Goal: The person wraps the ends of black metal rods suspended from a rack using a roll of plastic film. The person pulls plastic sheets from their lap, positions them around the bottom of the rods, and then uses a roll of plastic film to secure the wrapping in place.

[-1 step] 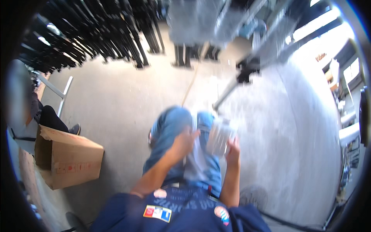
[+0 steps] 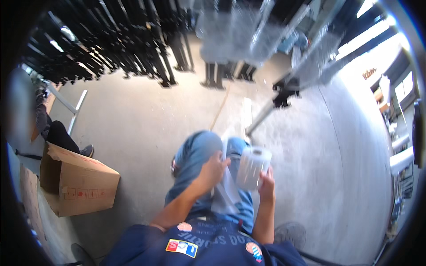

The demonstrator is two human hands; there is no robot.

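My right hand (image 2: 267,184) grips the side of a roll of clear plastic film (image 2: 254,170) above my right thigh. The roll stands nearly upright, and its dark core opening shows at the top. A pale translucent strip of film (image 2: 225,197) hangs over my lap between my thighs. My left hand (image 2: 214,169) is closed at the edge of this strip, with thumb and index finger pinched at it. Whether the strip joins the roll I cannot tell.
An open cardboard box (image 2: 86,181) stands on the floor to my left, with a seated person's leg (image 2: 64,137) behind it. Rows of black metal legs (image 2: 164,66) and plastic-wrapped pieces (image 2: 235,35) stand ahead. A grey metal bar (image 2: 262,116) slants near my knees.
The whole view has shifted, so everything sits slightly lower. The film strip shows more plainly by my left hand. Both hands keep their holds.
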